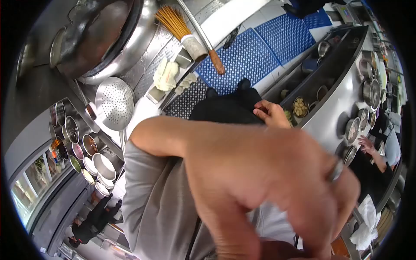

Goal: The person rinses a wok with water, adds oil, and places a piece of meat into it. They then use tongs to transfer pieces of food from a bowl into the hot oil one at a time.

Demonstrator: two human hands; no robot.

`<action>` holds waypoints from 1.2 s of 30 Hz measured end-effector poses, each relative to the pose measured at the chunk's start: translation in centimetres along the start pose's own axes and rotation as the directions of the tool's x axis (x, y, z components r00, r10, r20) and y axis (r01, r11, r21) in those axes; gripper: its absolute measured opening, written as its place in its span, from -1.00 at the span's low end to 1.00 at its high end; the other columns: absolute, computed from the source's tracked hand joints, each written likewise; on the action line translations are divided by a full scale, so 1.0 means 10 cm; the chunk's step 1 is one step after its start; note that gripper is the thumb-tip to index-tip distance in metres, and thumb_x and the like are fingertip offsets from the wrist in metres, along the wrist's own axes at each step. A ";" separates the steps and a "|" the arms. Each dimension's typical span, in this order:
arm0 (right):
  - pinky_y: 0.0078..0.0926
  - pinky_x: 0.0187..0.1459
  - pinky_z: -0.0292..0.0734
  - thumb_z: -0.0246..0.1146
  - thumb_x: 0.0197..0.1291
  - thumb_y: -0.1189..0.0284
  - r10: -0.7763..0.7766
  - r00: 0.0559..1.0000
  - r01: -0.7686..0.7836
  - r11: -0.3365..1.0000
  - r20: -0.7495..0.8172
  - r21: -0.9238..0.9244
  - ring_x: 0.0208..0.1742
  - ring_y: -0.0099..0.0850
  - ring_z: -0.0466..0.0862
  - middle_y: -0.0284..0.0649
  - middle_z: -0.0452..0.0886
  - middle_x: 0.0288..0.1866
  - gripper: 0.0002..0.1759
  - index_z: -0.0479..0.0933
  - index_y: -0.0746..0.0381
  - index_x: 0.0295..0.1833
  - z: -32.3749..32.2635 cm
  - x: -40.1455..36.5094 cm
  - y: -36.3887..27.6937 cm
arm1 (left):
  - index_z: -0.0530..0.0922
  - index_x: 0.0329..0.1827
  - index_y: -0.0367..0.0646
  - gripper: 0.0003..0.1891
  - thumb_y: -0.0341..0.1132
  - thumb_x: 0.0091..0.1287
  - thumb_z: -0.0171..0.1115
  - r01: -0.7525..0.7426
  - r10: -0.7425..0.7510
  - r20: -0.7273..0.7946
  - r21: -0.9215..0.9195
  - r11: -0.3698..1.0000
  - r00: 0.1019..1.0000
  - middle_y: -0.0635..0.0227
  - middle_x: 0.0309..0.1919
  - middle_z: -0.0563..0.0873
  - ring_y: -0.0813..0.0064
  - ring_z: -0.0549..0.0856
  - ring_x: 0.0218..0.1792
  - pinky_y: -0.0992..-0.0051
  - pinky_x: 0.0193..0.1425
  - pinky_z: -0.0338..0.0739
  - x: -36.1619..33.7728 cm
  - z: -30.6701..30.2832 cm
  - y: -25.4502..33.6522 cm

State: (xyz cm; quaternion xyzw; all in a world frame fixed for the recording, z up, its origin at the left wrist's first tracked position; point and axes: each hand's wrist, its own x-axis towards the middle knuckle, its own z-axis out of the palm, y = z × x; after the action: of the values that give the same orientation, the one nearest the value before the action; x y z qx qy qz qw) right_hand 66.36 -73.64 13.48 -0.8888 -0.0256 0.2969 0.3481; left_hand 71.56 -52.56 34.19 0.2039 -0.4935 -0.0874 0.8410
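My left hand (268,173), with a ring on one finger, fills the foreground close to the camera, blurred. Its fingers curl down, thumb and forefinger coming together near the bottom edge. Whatever they may hold is hidden there. The left forearm reaches across in front of my grey shirt (160,208). Behind it, lower down, my right hand (273,115) hangs beside the dark trousers, fingers loosely bent and apart, nothing seen in them. Nearest to that hand, on the counter side, is a metal bowl of pale pieces (300,107).
A large wok (104,39), a perforated skimmer (115,102) and metal condiment pots (71,130) are at left. A bamboo brush (173,21) stands in a can near a wooden handle (216,63). Blue mats (242,65) cover the floor. People work at right (368,173) and lower left (93,221).
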 end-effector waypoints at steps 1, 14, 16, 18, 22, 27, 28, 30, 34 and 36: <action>-0.24 -0.22 0.54 0.35 0.22 0.25 0.035 0.999 -0.035 0.999 -0.029 0.011 -0.30 -0.17 0.70 0.00 0.69 -0.33 -0.68 0.63 0.28 -0.07 0.03 -0.06 0.03 | 0.60 -0.09 -0.32 -0.48 0.08 0.38 0.13 -0.002 0.003 0.021 -0.041 0.999 1.000 0.04 -0.23 0.63 0.28 0.62 -0.26 0.41 -0.20 0.53 0.02 -0.01 -0.05; -0.25 -0.28 0.50 0.33 0.23 0.31 0.004 0.995 0.005 0.996 -0.101 0.084 -0.38 -0.13 0.66 0.02 0.64 -0.43 -0.74 0.62 0.31 -0.16 -0.13 -0.51 0.10 | 0.46 -0.41 -0.13 -0.79 -0.23 0.37 0.12 0.098 -0.087 0.089 -0.131 0.987 0.992 0.34 -0.36 0.54 0.50 0.54 -0.32 0.52 -0.28 0.47 0.10 0.20 -0.27; -0.23 -0.27 0.50 0.33 0.23 0.30 0.002 0.996 0.007 0.995 -0.091 0.098 -0.37 -0.11 0.67 0.02 0.64 -0.43 -0.74 0.62 0.29 -0.16 -0.17 -0.64 0.22 | 0.44 -0.46 -0.10 -0.79 -0.28 0.36 0.12 0.136 -0.136 -0.004 -0.029 0.990 0.991 0.39 -0.38 0.53 0.53 0.52 -0.33 0.54 -0.30 0.46 0.02 0.08 -0.21; -0.21 -0.25 0.51 0.34 0.22 0.28 0.009 0.993 0.003 0.995 -0.118 0.101 -0.34 -0.09 0.68 0.01 0.65 -0.42 -0.74 0.62 0.27 -0.14 -0.09 -0.69 0.58 | 0.41 -0.51 -0.07 -0.77 -0.33 0.36 0.12 0.232 -0.206 -0.185 0.133 0.963 0.961 0.44 -0.40 0.51 0.57 0.51 -0.34 0.55 -0.31 0.45 -0.18 -0.08 -0.19; -0.21 -0.22 0.54 0.35 0.21 0.27 0.064 0.993 -0.050 0.989 -0.101 0.139 -0.30 -0.09 0.70 0.01 0.67 -0.39 -0.72 0.63 0.26 -0.13 0.03 -0.90 0.97 | 0.49 -0.54 -0.19 -0.67 -0.25 0.40 0.25 0.801 -0.372 -0.775 0.271 0.534 0.510 0.43 -0.54 0.55 0.64 0.49 -0.46 0.56 -0.35 0.36 -1.27 -0.35 -0.35; -0.19 -0.22 0.54 0.34 0.21 0.29 -0.009 0.999 0.015 0.989 -0.038 0.148 -0.29 -0.08 0.71 0.03 0.68 -0.38 -0.73 0.63 0.28 -0.13 0.13 -0.96 1.20 | 0.51 -0.67 -0.16 -0.54 -0.13 0.43 0.21 0.996 -0.324 -0.942 -0.069 -0.060 -0.084 0.51 -0.70 0.50 0.71 0.41 -0.64 0.58 -0.52 0.25 -2.95 -0.18 -0.30; -0.19 -0.22 0.54 0.35 0.21 0.29 -0.018 0.999 0.024 0.990 -0.039 0.136 -0.29 -0.08 0.71 0.02 0.68 -0.39 -0.73 0.63 0.28 -0.13 0.13 -0.95 1.21 | 0.53 -0.64 -0.17 -0.55 -0.13 0.42 0.20 0.988 -0.321 -0.937 -0.106 -0.111 -0.136 0.51 -0.70 0.50 0.70 0.41 -0.65 0.57 -0.53 0.25 -3.31 -0.11 -0.23; -0.19 -0.23 0.53 0.35 0.20 0.29 -0.031 0.999 0.035 0.994 -0.043 0.104 -0.29 -0.08 0.71 0.01 0.68 -0.39 -0.73 0.63 0.28 -0.13 0.12 -0.89 1.24 | 0.55 -0.60 -0.17 -0.62 -0.15 0.37 0.20 0.928 -0.258 -0.902 -0.291 -0.232 -0.347 0.48 -0.70 0.51 0.66 0.44 -0.66 0.55 -0.55 0.29 -3.81 0.12 -0.08; -0.20 -0.23 0.53 0.36 0.19 0.31 -0.039 0.997 0.045 0.996 -0.073 0.083 -0.32 -0.10 0.70 -0.01 0.67 -0.42 -0.74 0.64 0.27 -0.12 -0.06 -0.85 1.12 | 0.58 -0.49 -0.22 -0.72 -0.19 0.28 0.23 0.790 -0.183 -0.789 -0.509 -0.342 -0.587 0.39 -0.65 0.57 0.58 0.50 -0.67 0.52 -0.61 0.36 -4.61 0.49 0.14; -0.21 -0.24 0.53 0.36 0.18 0.32 -0.059 0.993 0.068 0.995 -0.106 0.078 -0.34 -0.10 0.70 -0.03 0.67 -0.43 -0.75 0.64 0.26 -0.13 -0.13 -0.84 1.09 | 0.59 -0.45 -0.24 -0.74 -0.21 0.25 0.24 0.745 -0.151 -0.748 -0.575 -0.338 -0.646 0.37 -0.64 0.59 0.57 0.52 -0.66 0.51 -0.64 0.37 -4.78 0.50 0.12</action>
State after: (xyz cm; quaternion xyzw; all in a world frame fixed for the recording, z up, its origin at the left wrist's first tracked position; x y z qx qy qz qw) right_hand 58.45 -84.81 11.62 -0.8868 -0.0236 0.2399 0.3943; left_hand 43.39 -36.06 -1.15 0.7314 0.3993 -0.4162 0.3639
